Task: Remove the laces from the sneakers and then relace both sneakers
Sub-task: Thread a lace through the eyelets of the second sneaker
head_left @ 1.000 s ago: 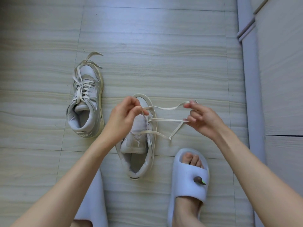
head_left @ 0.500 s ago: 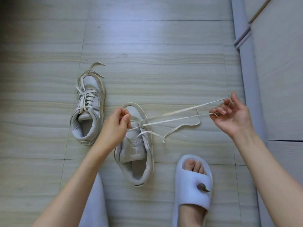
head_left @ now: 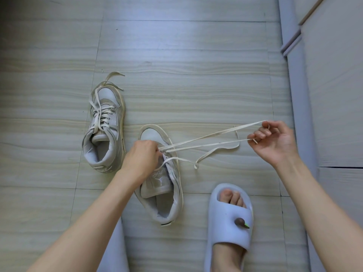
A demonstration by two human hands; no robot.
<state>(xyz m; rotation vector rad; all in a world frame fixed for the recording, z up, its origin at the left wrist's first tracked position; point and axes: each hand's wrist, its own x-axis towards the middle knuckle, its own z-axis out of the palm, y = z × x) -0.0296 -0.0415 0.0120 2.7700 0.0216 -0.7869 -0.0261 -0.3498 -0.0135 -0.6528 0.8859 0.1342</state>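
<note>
From the head camera I look down at a pale tiled floor (head_left: 186,55). My left hand (head_left: 142,157) sits over the eyelets of the near sneaker (head_left: 165,185), its fingers curled and pinching the lace (head_left: 206,143) where it leaves the shoe. My right hand (head_left: 275,140) is held out to the right, well apart from the shoe, fingers curled round the same lace; I see two strands running nearly straight from the left hand across to it. A looser stretch of lace sags below those strands and its end lies on the floor just right of the shoe. The near sneaker stands upright, toe pointing away from me, tongue showing and most eyelets bare. The far sneaker (head_left: 105,132) stands to its left, near but not touching, with its own lace (head_left: 100,114) threaded through its eyelets, the loose ends trailing over the toe. My right foot in a pale slide sandal (head_left: 228,218) rests on the floor by the near sneaker. A cabinet (head_left: 334,85) runs along the right edge.
</note>
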